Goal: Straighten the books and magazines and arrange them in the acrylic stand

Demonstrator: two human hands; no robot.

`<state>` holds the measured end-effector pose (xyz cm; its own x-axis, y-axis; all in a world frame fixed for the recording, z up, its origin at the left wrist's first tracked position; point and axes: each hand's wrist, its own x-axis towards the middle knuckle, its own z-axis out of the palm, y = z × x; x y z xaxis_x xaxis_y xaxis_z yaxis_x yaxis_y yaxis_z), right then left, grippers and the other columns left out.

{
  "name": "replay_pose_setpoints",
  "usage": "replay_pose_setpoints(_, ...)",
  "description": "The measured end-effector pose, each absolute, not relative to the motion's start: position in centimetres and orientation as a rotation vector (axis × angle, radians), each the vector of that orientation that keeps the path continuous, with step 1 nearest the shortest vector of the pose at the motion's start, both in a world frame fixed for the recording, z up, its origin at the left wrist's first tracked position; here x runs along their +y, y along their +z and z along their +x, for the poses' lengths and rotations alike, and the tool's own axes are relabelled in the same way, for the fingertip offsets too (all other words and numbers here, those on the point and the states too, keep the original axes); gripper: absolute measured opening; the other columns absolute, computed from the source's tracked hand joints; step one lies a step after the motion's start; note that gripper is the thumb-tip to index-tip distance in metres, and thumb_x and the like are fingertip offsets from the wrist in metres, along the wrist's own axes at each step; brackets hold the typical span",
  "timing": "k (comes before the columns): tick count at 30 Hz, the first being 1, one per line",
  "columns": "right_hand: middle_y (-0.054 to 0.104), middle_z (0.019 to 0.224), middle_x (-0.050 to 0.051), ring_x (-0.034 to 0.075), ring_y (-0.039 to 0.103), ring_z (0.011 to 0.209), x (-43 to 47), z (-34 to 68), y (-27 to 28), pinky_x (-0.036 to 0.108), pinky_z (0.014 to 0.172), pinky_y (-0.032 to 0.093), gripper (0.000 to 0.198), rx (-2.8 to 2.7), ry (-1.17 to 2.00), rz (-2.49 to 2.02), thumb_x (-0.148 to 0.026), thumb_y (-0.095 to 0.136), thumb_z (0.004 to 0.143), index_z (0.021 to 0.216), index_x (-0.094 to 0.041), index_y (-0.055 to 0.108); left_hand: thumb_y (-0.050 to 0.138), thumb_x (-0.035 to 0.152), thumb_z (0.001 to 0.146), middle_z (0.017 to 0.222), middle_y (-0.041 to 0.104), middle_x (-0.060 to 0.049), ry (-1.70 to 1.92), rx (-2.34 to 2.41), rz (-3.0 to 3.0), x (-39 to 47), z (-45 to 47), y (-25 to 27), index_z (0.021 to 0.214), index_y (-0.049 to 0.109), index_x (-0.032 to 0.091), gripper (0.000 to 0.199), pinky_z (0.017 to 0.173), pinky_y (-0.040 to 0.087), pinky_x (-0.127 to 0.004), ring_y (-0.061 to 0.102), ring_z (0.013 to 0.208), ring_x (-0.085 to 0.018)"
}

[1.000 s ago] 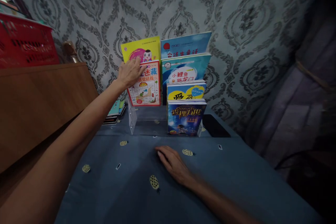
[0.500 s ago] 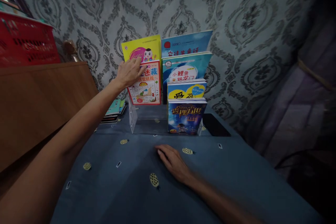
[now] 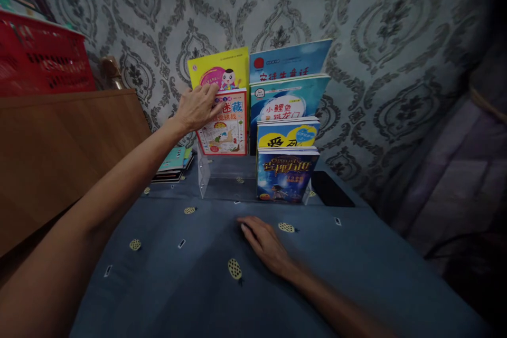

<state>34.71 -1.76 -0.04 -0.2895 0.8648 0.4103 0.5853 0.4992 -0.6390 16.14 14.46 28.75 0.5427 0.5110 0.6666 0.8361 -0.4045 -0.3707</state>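
My left hand (image 3: pixel 200 108) is at the upper left corner of a red-bordered children's book (image 3: pixel 224 134), its fingers bent over the cover and the top edge. That book stands on the upper left tier of a clear acrylic book stand (image 3: pixel 227 188). Behind it leans a yellow book (image 3: pixel 222 58) with a cartoon child. To the right, a blue book (image 3: pixel 287 60), a teal book (image 3: pixel 293 95), a yellow-and-blue book (image 3: pixel 287 134) and a dark blue book (image 3: pixel 285 177) stand in stepped rows. Palm down, my right hand (image 3: pixel 265 243) rests on the tablecloth with fingers loosely extended, holding nothing.
A blue tablecloth (image 3: pixel 190 280) with pineapple prints covers the table. Left of the stand lies a stack of books (image 3: pixel 172 163), beside a wooden cabinet (image 3: pixel 71 153) bearing a red basket (image 3: pixel 43 58). A flat black item (image 3: pixel 332 188) lies right of the stand. Patterned wallpaper (image 3: pixel 364 26) rises behind.
The camera view has shifted slightly, so the stand and books appear a little further right. My left hand stays at the red-bordered book, and my right hand still rests on the cloth.
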Motion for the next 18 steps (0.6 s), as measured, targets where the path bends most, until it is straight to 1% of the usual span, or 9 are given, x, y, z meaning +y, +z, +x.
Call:
replay_pose_setpoints(5,0.073,0.118,0.008,0.024,0.067,0.113,-1.5,34.7,-0.2,0.044,0.101,0.053,0.035,-1.988,0.468,-1.181,-0.036,0.04,0.101,0.122,-0.026,0.067,0.039,0.056,0.1,0.135,0.056,-0.018,-0.698,-1.024,-2.128,15.2,15.4,29.0,0.137,0.044,0.013,0.056,0.113,0.032,-0.047,0.048,0.133,-0.033)
replay_pose_setpoints(8,0.074,0.116,0.008,0.024,0.069,0.11,-1.5,34.7,-0.2,0.044,0.101,0.053,0.037,-1.979,0.491,-1.152,-0.037,0.039,0.101,0.12,-0.026,0.068,0.04,0.061,0.098,0.138,0.053,-0.017,-0.91,-1.017,-2.093,15.5,13.6,28.6,0.138,0.042,0.018,0.058,0.115,0.031,-0.047,0.045,0.136,-0.032)
replay_pose_setpoints(10,0.074,0.117,0.009,0.025,0.068,0.111,-1.4,34.7,-0.2,0.045,0.102,0.053,0.037,-1.965,0.509,-1.17,-0.039,0.039,0.101,0.119,-0.025,0.068,0.037,0.06,0.1,0.138,0.052,-0.016,-1.112,-1.047,-2.011,15.9,11.5,27.0,0.138,0.04,0.02,0.055,0.114,0.033,-0.045,0.046,0.135,-0.029)
replay_pose_setpoints(12,0.074,0.119,0.008,0.026,0.068,0.113,-1.4,34.8,-0.3,0.046,0.103,0.051,0.037,-1.946,0.526,-1.21,-0.041,0.041,0.1,0.119,-0.025,0.068,0.031,0.057,0.102,0.137,0.052,-0.015,-1.267,-1.123,-1.913,16.7,8.9,24.2,0.137,0.04,0.019,0.052,0.114,0.035,-0.043,0.048,0.133,-0.026)
replay_pose_setpoints(13,0.074,0.12,0.008,0.027,0.068,0.113,-1.3,34.9,-0.3,0.047,0.103,0.051,0.038,-1.938,0.539,-1.231,-0.042,0.041,0.1,0.12,-0.025,0.068,0.029,0.055,0.103,0.137,0.053,-0.015,-1.283,-1.197,-1.891,17.3,7.6,22.3,0.137,0.04,0.019,0.051,0.114,0.036,-0.043,0.049,0.133,-0.026)
replay_pose_setpoints(14,0.074,0.121,0.008,0.027,0.068,0.113,-1.3,34.9,-0.4,0.047,0.103,0.052,0.038,-1.933,0.553,-1.247,-0.043,0.041,0.1,0.119,-0.025,0.068,0.028,0.054,0.103,0.136,0.053,-0.015,-1.245,-1.304,-1.886,17.9,6.4,20.2,0.136,0.042,0.019,0.05,0.112,0.037,-0.045,0.049,0.132,-0.027)
replay_pose_setpoints(15,0.073,0.121,0.008,0.027,0.068,0.112,-1.2,35.0,-0.4,0.047,0.102,0.052,0.039,-1.931,0.569,-1.258,-0.044,0.041,0.099,0.119,-0.025,0.068,0.029,0.053,0.103,0.137,0.053,-0.017,-1.128,-1.468,-1.89,18.5,5.2,18.0,0.134,0.045,0.018,0.049,0.111,0.038,-0.047,0.048,0.134,-0.029)
replay_pose_setpoints(16,0.073,0.122,0.008,0.027,0.069,0.112,-1.1,35.0,-0.4,0.047,0.101,0.053,0.039,-1.93,0.584,-1.265,-0.045,0.041,0.099,0.118,-0.025,0.069,0.031,0.053,0.103,0.142,0.05,-0.02,-0.915,-1.662,-1.909,19.1,4.2,15.9,0.134,0.046,0.016,0.05,0.11,0.039,-0.05,0.044,0.137,-0.032)
replay_pose_setpoints(18,0.074,0.121,0.008,0.027,0.07,0.11,-1.1,35.0,-0.4,0.045,0.099,0.054,0.039,-1.925,0.607,-1.277,-0.046,0.04,0.099,0.117,-0.026,0.069,0.037,0.05,0.101,0.157,0.033,-0.026,-0.386,-1.967,-1.928,20.2,2.6,12.0,0.142,0.041,0.011,0.056,0.111,0.037,-0.057,0.031,0.147,-0.037)
